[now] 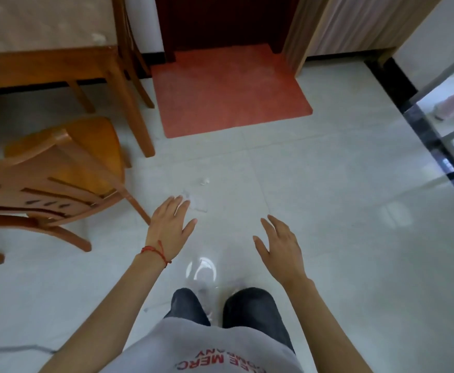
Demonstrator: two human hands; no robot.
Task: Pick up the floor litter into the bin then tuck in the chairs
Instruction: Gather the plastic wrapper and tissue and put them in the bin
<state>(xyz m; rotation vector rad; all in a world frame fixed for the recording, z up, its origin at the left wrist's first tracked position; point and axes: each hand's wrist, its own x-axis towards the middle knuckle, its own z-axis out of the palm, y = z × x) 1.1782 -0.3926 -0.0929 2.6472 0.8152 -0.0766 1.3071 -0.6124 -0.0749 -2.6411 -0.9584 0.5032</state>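
Both hands, left (170, 224) and right (279, 244), splayed, ungrasping; crumpled white litter (198, 204) on glossy tile

Both hands hang spread and empty over the pale floor (328, 211): left hand (170, 224), right hand (281, 247). Litter (197, 201) lies at the left fingertips' one o'clock; a chair (50, 181) stands at nine, a red mat (228, 95) at twelve.
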